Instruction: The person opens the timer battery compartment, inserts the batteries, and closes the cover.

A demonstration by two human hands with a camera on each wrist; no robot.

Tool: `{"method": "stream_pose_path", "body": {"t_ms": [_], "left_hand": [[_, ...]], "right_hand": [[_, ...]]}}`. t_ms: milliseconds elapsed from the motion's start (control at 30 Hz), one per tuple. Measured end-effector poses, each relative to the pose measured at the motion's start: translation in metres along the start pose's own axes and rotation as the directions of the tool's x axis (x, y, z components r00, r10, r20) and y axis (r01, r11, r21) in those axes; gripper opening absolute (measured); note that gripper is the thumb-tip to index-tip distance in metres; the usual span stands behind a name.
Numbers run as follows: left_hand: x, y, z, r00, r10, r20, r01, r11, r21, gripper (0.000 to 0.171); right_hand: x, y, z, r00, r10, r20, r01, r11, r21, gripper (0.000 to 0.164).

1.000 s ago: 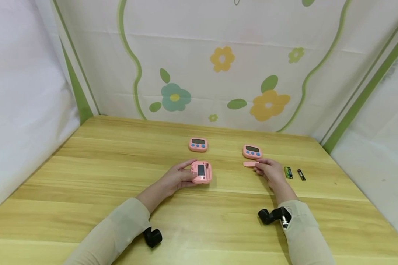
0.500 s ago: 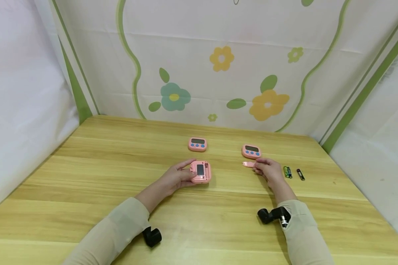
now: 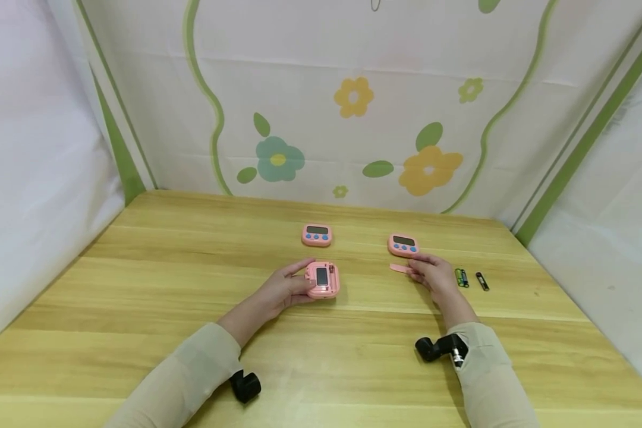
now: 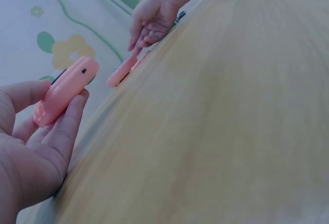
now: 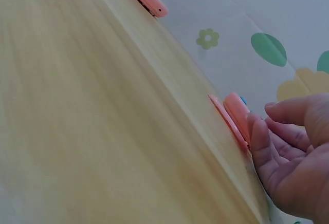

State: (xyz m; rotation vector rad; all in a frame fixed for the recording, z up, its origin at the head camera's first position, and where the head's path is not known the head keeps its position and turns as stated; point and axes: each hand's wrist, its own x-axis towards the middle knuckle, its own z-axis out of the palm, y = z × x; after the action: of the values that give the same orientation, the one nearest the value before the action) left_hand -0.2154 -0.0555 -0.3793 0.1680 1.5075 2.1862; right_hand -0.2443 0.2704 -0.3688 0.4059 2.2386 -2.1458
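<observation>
My left hand [image 3: 283,290] grips a pink kitchen timer [image 3: 329,285] above the table, thumb on its upturned back. A long open battery slot runs along its right side. In the left wrist view the same timer [image 4: 67,90] is seen edge-on between thumb and fingers. Further right, my right hand [image 3: 433,276] holds a thin pink battery cover [image 3: 400,268] by its right end, low over the table. The right wrist view shows the cover [image 5: 226,118] edge-on at the fingertips, beside another pink timer [image 5: 237,108]; the exact grip is partly hidden.
Two pink timers with blue buttons lie face up behind the hands, one left [image 3: 317,235] and one right [image 3: 403,245]. Paired batteries [image 3: 462,277] and a single black battery [image 3: 482,281] lie right of my right hand. A flowered cloth [image 3: 310,71] hangs behind the wooden table [image 3: 342,368].
The battery cover has turned in my right hand, from lying broad side up, through showing a shiny face, to nearly edge-on. My left hand and its timer stay almost still.
</observation>
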Motion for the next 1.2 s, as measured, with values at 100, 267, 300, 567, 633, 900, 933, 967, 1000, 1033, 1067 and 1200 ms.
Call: {"method": "stream_pose_path", "body": {"t_ms": [100,267,300,567,633,900,933,967,1000,1033,1067,1200], "left_hand": [[0.0,0.0,-0.001,1.0,-0.002,0.001,0.002,1.0,-0.003,0.06],[-0.002,0.001,-0.002,1.0,-0.003,0.008,0.003,1.0,0.006,0.06],[-0.002,0.001,-0.003,1.0,-0.006,0.005,0.006,1.0,0.003,0.06],[-0.003,0.002,-0.003,1.0,-0.003,0.001,0.003,1.0,0.011,0.059],[-0.003,0.002,-0.003,1.0,-0.004,0.001,0.004,1.0,0.013,0.059],[-0.002,0.002,-0.003,1.0,0.0,-0.011,0.0,1.0,0.019,0.059],[-0.002,0.002,-0.003,1.0,0.001,-0.01,-0.001,1.0,0.023,0.059],[-0.002,0.003,-0.003,1.0,0.001,-0.006,-0.001,1.0,0.026,0.059],[-0.002,0.004,-0.002,1.0,-0.001,-0.004,0.001,0.999,0.034,0.059],[-0.004,0.006,0.0,1.0,-0.004,-0.001,0.004,0.999,0.039,0.059],[-0.003,0.006,0.0,1.0,-0.004,0.002,0.004,0.999,0.042,0.059],[-0.002,0.005,0.0,1.0,-0.007,-0.002,0.007,0.999,0.04,0.059]], "right_hand": [[-0.002,-0.005,0.0,1.0,0.026,-0.002,-0.026,0.999,0.02,0.041],[-0.007,-0.017,-0.002,0.996,-0.005,0.094,-0.004,0.995,0.096,0.044],[-0.008,-0.019,-0.003,0.994,-0.028,0.11,0.016,0.995,0.103,0.044],[-0.015,-0.036,-0.011,0.974,-0.131,0.185,0.127,0.991,0.034,0.027],[-0.018,-0.04,-0.015,0.966,-0.149,0.21,0.142,0.989,0.048,0.018],[-0.018,-0.051,-0.047,0.94,-0.225,0.258,0.209,0.974,0.089,0.014],[-0.018,-0.052,-0.052,0.939,-0.231,0.254,0.213,0.972,0.097,0.015],[-0.017,-0.052,-0.057,0.94,-0.237,0.246,0.217,0.97,0.105,0.016],[-0.017,-0.052,-0.063,0.943,-0.238,0.234,0.217,0.97,0.113,0.016],[-0.016,-0.051,-0.068,0.945,-0.239,0.223,0.218,0.969,0.117,0.017],[-0.016,-0.051,-0.074,0.949,-0.233,0.214,0.209,0.969,0.13,0.017],[-0.017,-0.047,-0.092,0.965,-0.202,0.164,0.178,0.972,0.151,0.017]]}}
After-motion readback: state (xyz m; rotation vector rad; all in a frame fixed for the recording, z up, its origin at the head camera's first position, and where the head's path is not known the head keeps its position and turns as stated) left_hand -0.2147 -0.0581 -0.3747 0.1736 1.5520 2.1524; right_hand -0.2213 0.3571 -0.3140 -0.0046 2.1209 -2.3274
